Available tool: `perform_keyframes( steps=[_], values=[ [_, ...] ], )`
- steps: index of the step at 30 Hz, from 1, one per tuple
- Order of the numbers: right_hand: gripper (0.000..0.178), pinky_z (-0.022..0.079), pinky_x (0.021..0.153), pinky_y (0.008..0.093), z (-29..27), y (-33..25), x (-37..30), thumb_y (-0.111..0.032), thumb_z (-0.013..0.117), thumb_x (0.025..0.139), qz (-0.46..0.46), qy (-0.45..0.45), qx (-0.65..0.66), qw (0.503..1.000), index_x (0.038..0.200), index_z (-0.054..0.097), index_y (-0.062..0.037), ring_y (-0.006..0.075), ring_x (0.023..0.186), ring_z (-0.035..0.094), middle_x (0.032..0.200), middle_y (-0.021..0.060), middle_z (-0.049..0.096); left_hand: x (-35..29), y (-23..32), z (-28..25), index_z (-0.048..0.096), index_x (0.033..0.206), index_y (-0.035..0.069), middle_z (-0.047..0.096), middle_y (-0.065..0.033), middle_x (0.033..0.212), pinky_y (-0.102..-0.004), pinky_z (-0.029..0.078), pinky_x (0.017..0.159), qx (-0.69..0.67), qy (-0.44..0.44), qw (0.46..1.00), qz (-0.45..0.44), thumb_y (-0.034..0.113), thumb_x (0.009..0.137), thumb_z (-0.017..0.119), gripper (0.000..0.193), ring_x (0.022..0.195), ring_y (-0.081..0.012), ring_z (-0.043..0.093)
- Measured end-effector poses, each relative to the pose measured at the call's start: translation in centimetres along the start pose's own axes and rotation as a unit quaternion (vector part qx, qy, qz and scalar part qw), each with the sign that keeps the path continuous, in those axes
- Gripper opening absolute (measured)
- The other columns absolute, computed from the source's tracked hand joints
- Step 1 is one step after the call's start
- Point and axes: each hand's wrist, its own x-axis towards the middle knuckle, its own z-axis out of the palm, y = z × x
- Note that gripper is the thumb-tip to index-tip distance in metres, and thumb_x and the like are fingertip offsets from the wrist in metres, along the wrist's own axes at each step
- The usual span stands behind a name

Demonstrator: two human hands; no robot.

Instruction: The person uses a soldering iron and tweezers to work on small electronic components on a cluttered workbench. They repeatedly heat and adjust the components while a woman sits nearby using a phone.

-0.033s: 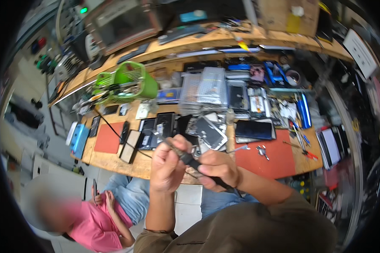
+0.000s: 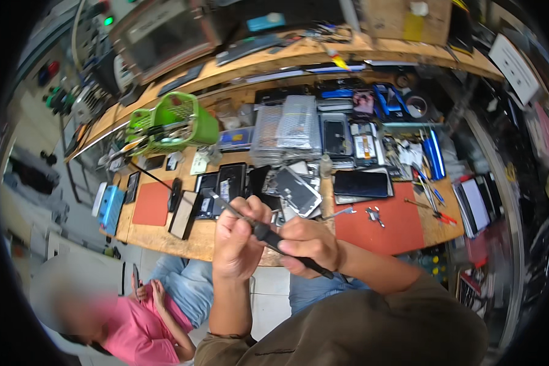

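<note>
Above the tabletop (image 2: 165, 235): left hand (image 2: 239, 241) and right hand (image 2: 309, 244), fingers of both closed around one black screwdriver (image 2: 268, 234); phones (image 2: 299, 190) just beyond, green basket (image 2: 180, 122) farther left.

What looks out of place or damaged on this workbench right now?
Nothing looks spilled. The bench is cluttered, with phone parts piled unevenly; one phone lies askew on the heap. Both the left hand and right hand hold a black screwdriver above the front edge.

Basket (image 2: 180, 122) lies left on the workbench (image 2: 165, 235), phones (image 2: 296, 189) centre, probably tools (image 2: 430, 161) right.
</note>
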Motion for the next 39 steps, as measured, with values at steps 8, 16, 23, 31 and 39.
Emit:
perform_keyframes(
  steps=[8,16,23,31,39],
  values=[
    [0.039,0.057,0.065,0.0419,-1.2,-0.4,-0.2,0.0,0.074,0.092,0.014,0.021,-0.026,0.999,0.126,0.054,0.0008,0.0324,0.077,0.068,0.1,0.0187,0.066,1.0,-0.7,-0.5,0.055,0.121,0.006,0.053,-0.0083,0.113,-0.0343,0.05,0.088,0.067,-0.004,0.997,-0.048,0.043,0.099,0.078,0.049,0.108,-0.0217,0.054],
    [0.045,0.055,0.071,0.0447,-1.3,-0.9,-0.1,0.007,0.075,0.087,0.038,0.041,-0.009,0.998,0.126,0.055,-0.0007,0.0306,0.077,0.064,0.1,0.0146,0.063,1.5,-0.7,0.3,0.056,0.124,0.005,0.051,-0.006,0.115,-0.0325,0.047,0.084,0.075,0.005,0.996,-0.045,0.042,0.105,0.07,0.044,0.107,-0.02,0.049],
    [0.044,0.054,0.069,0.0427,-1.9,-1.2,0.0,0.006,0.075,0.088,0.042,0.05,-0.027,0.997,0.127,0.055,-0.0004,0.0287,0.076,0.064,0.094,0.0127,0.062,1.6,-1.5,0.4,0.059,0.128,0.003,0.052,-0.0089,0.116,-0.0345,0.047,0.082,0.075,-0.005,0.995,-0.062,0.046,0.106,0.067,0.049,0.104,-0.0215,0.049],
    [0.043,0.052,0.064,0.039,-1.9,-1.6,-0.4,0.003,0.074,0.092,0.05,0.07,-0.039,0.996,0.129,0.053,-0.0006,0.0273,0.073,0.062,0.091,0.0133,0.062,3.1,-2.2,1.1,0.061,0.124,0.002,0.057,-0.0085,0.113,-0.0353,0.048,0.089,0.02,-0.067,0.997,-0.041,0.043,0.104,0.071,0.047,0.106,-0.0226,0.055],
    [0.037,0.051,0.063,0.0403,-2.3,-1.3,-1.5,-0.002,0.072,0.097,0.057,0.086,-0.053,0.993,0.128,0.054,0.0009,0.0274,0.073,0.062,0.092,0.0152,0.064,3.5,-2.6,1.3,0.062,0.116,0.004,0.056,-0.0062,0.107,-0.0378,0.047,0.094,0.02,-0.019,0.998,-0.062,0.027,0.103,0.075,0.029,0.103,-0.0225,0.056]
  ],
)
